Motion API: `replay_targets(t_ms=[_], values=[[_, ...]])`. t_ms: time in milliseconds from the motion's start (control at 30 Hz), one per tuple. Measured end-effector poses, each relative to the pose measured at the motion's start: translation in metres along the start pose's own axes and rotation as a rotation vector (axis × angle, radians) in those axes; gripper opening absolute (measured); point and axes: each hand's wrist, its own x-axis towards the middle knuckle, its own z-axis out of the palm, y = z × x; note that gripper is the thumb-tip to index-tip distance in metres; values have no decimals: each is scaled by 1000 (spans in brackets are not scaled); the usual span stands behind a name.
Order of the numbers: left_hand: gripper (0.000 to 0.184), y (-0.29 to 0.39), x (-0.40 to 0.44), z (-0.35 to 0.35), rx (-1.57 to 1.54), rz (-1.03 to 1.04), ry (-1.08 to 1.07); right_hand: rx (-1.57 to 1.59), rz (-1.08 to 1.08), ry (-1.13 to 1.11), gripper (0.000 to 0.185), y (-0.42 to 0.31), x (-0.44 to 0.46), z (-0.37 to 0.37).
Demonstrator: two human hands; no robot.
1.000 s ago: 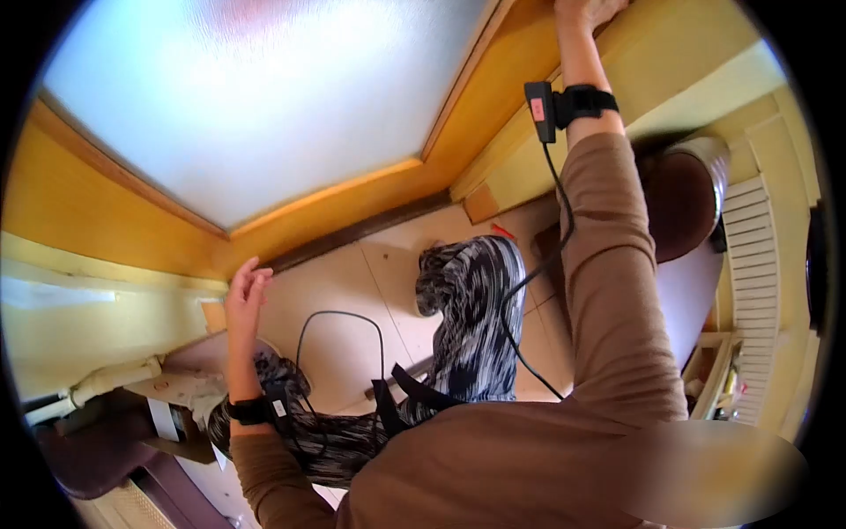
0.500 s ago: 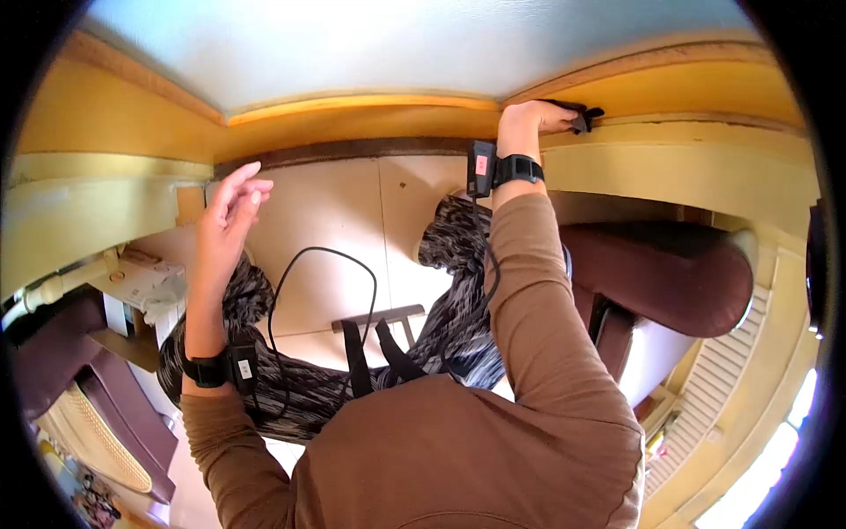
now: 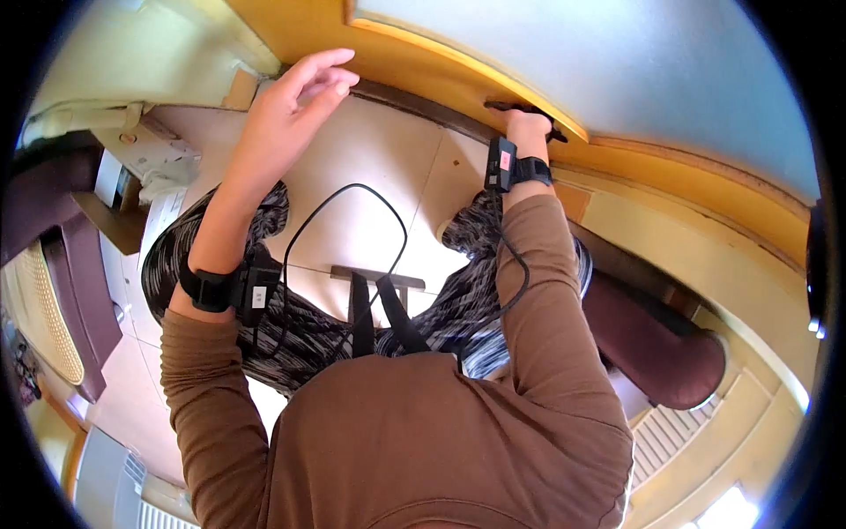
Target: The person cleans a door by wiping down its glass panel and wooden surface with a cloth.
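Observation:
My right hand point(image 3: 528, 129) presses a black cloth point(image 3: 557, 135) against the lower part of the yellow frame point(image 3: 423, 66) around a pale blue panel point(image 3: 617, 62). Its fingers are partly hidden behind the hand, and dark cloth shows on both sides. My left hand point(image 3: 295, 101) is raised in the air at the left, near the yellow frame but apart from it. Its fingers are loosely bent and spread, with nothing in them. Each wrist wears a black strap with a small box, and a black cable point(image 3: 348, 189) loops between my arms.
Below are floor tiles point(image 3: 379, 159) and a small dark bar point(image 3: 379, 277) between my legs. A brown padded seat point(image 3: 652, 339) stands at the right. To the left are a brown chair with woven cane point(image 3: 44, 309) and an open cardboard box point(image 3: 115, 220).
The view has turned, so the frame now slants down to the right. My right hand has shifted along the frame with the black cloth. My left hand has moved up and right.

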Motion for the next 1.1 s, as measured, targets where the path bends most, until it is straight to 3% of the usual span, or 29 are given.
replay_targets(t_ms=[167, 367, 467, 533, 667, 767, 800, 933, 1100], values=[[37, -6, 0, -17, -4, 31, 76, 119, 267, -98, 60, 57, -28, 46], [33, 20, -5, -42, -278, 20, 310, 262, 554, -134, 60, 136, -70, 98], [35, 26, -4, -57, -323, -85, 431, 333, 683, -148, 60, 177, -85, 123], [30, 21, 1, -59, -417, 66, 562, 386, 767, -159, 60, 200, -90, 140], [31, 33, 1, -68, -381, 134, 659, 461, 891, -180, 60, 218, -90, 157], [31, 22, 9, -69, -563, 172, 659, 443, 888, -204, 61, 202, -56, 139], [31, 19, 10, -70, -591, 141, 628, 310, 751, -253, 49, 196, -35, 128], [32, 22, 2, -71, -588, 109, 556, 269, 770, 64, 46, 93, -42, 95], [33, 23, -1, -74, -489, 43, 607, 205, 439, 256, 54, -24, -19, 27]])
